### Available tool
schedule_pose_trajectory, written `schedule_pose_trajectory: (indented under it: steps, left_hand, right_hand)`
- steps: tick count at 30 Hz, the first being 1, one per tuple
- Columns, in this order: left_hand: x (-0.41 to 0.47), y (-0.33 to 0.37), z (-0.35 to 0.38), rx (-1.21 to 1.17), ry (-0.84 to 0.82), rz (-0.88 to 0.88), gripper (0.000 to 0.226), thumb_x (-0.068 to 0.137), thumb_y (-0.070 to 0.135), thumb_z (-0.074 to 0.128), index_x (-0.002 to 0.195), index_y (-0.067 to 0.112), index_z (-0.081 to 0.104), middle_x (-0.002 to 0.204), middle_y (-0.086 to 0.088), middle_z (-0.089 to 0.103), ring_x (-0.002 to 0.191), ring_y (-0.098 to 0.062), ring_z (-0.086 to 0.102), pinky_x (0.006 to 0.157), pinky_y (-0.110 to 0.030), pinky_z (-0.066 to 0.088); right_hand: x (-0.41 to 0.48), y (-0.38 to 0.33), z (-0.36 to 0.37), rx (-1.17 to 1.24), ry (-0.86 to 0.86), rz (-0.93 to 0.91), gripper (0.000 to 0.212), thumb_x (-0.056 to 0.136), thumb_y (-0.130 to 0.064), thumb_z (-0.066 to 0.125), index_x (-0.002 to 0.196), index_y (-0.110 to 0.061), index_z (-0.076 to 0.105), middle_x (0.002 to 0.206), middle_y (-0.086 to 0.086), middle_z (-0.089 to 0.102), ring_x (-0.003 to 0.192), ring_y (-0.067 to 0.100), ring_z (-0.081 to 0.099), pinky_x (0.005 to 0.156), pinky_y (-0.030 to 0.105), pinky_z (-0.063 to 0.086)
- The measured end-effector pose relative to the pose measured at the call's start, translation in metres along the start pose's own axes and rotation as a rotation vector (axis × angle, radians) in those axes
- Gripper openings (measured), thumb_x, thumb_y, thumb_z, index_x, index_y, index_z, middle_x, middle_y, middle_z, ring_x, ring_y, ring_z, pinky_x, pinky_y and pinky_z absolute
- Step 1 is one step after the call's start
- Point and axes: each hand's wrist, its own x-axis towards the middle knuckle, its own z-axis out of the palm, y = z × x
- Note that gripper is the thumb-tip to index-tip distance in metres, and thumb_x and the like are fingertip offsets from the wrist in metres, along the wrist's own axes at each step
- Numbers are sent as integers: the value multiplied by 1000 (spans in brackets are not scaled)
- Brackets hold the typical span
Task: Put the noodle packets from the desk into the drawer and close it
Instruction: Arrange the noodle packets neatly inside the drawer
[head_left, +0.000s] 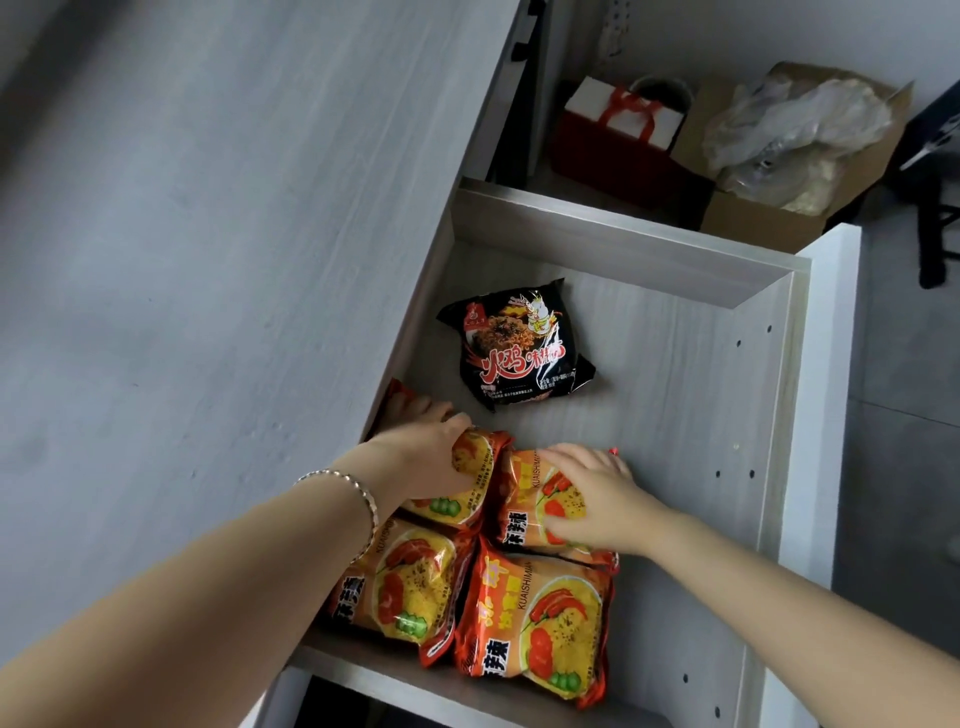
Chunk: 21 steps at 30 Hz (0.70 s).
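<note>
Drawer (779, 395) standing pulled open beside the desk (208, 234), four orange noodle packets (540, 623) lying in its near end, a black noodle packet (514, 348) lying apart farther in. Left hand (421, 457) pressing on the far-left orange packet, grip spread flat over it. Right hand (587, 493) resting on the far-right one, fingers splayed, not pinching. Bracelet (358, 488) sitting on the left wrist.
</note>
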Motion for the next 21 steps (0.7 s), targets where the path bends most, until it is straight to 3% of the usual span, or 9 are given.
schedule_pose_trajectory:
  steps: [2,5,8,11,13,15,17,19,21]
  left_hand:
    - [6,-1,-4,-11,26,-3,70,87,58,44,146,23,30,150,-1,35,143,-22,23,119,-43,3]
    - [13,0,-2,6,-3,-50,72,89,61,37,148,22,27,151,-3,39,144,-21,26,120,-44,-1]
    - [15,2,0,13,-16,-85,70,88,61,36,145,21,35,149,-3,41,142,-22,29,120,-46,-2]
    - [14,2,2,7,-12,-104,69,88,60,35,144,20,37,147,-4,42,141,-23,30,119,-47,-4]
    - [12,1,4,-2,-9,-113,69,89,60,34,144,19,36,148,-4,42,142,-23,28,120,-46,-6]
    - [11,2,6,-31,-3,-122,67,89,59,34,143,19,38,147,-4,42,143,-23,26,120,-45,-7]
    - [9,3,7,-39,9,-123,65,90,58,34,141,18,40,145,-4,43,142,-23,26,120,-45,-8]
    - [8,3,6,-37,8,-123,65,91,57,34,142,18,38,147,-4,41,143,-23,25,120,-45,-8]
    - [7,3,4,-33,-1,-126,66,91,57,33,144,18,36,149,-4,38,145,-22,22,120,-45,-8]
  right_hand:
    - [2,2,1,71,157,152,69,88,-48,48,147,-25,21,152,1,25,141,22,19,116,40,17]
    - [3,0,10,-37,189,333,70,89,-50,45,147,-20,21,145,10,32,136,29,26,111,41,27]
    - [6,-6,19,31,188,297,66,89,-45,52,144,-18,27,139,10,36,131,27,31,109,36,32]
    - [9,-11,14,-103,161,228,60,85,-49,54,135,-19,40,133,5,44,127,25,37,104,35,36]
    - [17,-18,0,-143,296,236,54,84,-53,54,124,-18,53,125,3,52,121,25,42,99,37,36]
    - [35,-25,-18,122,521,383,43,84,-48,57,106,-12,63,109,8,58,111,28,49,89,35,40]
    - [62,-33,-39,692,541,650,36,82,-46,61,81,-10,60,85,10,61,88,29,56,65,31,45]
    - [85,-44,-54,1287,361,858,38,79,-45,67,91,-10,55,92,12,60,85,25,60,63,28,49]
    - [99,-50,-57,1570,222,933,55,79,-41,69,119,-8,51,116,13,59,103,24,61,77,31,50]
